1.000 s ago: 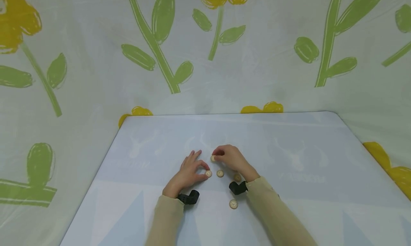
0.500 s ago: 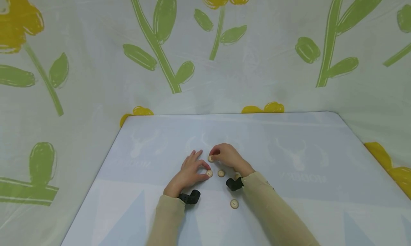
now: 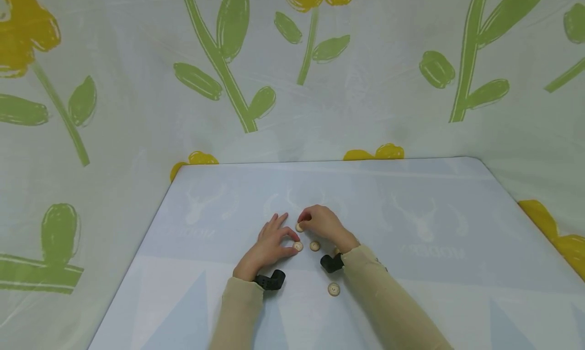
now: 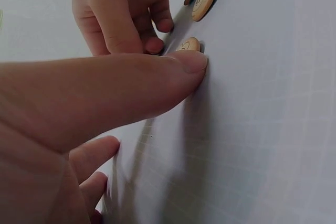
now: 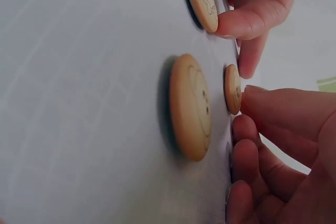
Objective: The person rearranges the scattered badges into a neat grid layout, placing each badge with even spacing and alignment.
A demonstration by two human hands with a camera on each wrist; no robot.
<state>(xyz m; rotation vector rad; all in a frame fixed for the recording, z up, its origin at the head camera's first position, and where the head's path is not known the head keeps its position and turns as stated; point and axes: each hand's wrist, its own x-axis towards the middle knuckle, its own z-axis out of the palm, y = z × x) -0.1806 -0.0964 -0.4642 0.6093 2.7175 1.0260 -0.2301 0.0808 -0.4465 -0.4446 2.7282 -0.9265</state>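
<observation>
My left hand lies low on the tabletop, thumb and index finger pinching a round wooden button by its edges while its other fingers spread away. Just beyond it, my right hand holds a second button between thumb and fingertips, its remaining fingers curled. That button shows an engraved face in the right wrist view, close to the surface. A loose button with small holes lies flat beside both hands. In the left wrist view the thumb covers most of the left hand's button.
Another button lies nearer me, and one more is partly hidden by my right wrist. Black wrist cameras sit on both arms. The pale table ends at a flower-patterned cloth behind.
My right hand has shifted slightly left with its button, then a touch toward me, ending just beyond the left hand's button. The left hand keeps its place.
</observation>
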